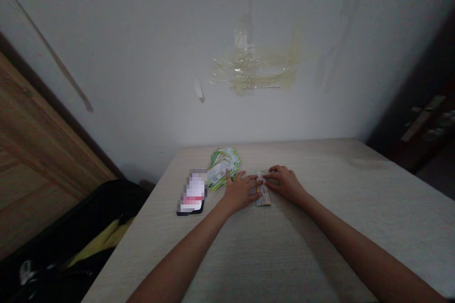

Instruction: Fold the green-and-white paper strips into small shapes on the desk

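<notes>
Both of my hands rest on a light wooden table (320, 227), meeting over a small stack of printed cards or packets (263, 195). My left hand (239, 191) lies flat with fingers stretched onto the left side of the stack. My right hand (284, 181) has its fingers curled, pinching the top end of the stack. A fanned pile of green and white cards (223, 167) lies just left of my left hand.
A phone (192, 192) lies on the table left of the green cards. A white wall with tape remnants (254, 70) rises behind the table. A black and yellow bag (71, 241) sits on the floor at left, by a wooden door (31, 161).
</notes>
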The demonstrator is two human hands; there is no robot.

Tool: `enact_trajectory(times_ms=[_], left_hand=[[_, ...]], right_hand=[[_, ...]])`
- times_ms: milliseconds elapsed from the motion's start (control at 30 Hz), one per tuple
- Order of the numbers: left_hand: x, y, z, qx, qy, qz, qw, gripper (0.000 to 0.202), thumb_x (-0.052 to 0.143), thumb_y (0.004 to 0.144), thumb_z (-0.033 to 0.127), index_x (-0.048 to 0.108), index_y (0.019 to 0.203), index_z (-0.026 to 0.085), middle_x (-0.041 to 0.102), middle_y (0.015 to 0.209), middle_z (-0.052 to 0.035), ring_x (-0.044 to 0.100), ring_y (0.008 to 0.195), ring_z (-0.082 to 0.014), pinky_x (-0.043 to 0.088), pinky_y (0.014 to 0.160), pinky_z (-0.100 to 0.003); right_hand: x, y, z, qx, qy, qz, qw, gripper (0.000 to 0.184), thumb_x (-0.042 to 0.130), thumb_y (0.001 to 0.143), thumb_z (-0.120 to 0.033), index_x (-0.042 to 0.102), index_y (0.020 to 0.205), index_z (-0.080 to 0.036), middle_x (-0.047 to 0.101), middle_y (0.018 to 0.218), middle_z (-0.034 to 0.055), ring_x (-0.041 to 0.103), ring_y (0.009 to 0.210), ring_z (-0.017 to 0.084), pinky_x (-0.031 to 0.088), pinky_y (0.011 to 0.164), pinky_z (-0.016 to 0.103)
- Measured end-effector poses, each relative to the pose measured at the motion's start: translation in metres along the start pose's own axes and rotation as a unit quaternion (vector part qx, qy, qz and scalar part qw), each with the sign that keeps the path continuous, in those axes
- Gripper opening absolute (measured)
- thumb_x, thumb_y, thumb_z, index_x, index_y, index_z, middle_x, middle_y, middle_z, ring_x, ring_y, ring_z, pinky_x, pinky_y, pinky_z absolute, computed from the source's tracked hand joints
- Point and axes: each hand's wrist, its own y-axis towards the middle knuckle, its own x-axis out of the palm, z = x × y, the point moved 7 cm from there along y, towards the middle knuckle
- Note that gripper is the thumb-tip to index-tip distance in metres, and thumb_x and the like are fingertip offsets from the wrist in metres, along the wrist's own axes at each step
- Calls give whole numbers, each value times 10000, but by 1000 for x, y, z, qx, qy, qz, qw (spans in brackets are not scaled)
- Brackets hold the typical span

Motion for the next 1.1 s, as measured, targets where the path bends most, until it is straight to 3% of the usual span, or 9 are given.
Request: enact_trajectory(times_ms=[400,600,800,1100], left_hand=[[0,-1,-1,-1,-21,17,1000,416,446,890,616,495,1287,502,524,1398,72,342,1346,-353,-83,1054,-744],[-1,-1,0,-8,-5,-1,1000,442,452,883,627,500,1301,494,512,1411,55,322,1358,-345,-37,1081,-727],[-1,-1,1,-16,-6,-5,1000,527,493,827,692,482,1317,497,510,1409,64,328,1350,-347,-76,1061,-747],[-1,-4,2,-7,-28,-5,1000,599,470,801,741,449,1345,490,483,1439,60,324,1356,-359,-125,1041,-751]], right_hand=[[1,0,5,-22,13,-78,997,480,641,785,-528,611,1243,-386,517,1313,77,476,1207,287,383,973,481],[1,-2,6,-31,17,-87,996,550,647,765,-560,577,1284,-390,495,1344,80,463,1226,290,362,1008,486],[1,-4,6,-30,22,-96,995,592,658,745,-570,556,1302,-398,477,1369,80,449,1246,301,357,1012,507],[10,-8,9,-49,24,-126,991,815,699,670,-631,455,1398,-358,393,1462,107,359,1338,324,307,1074,507]])
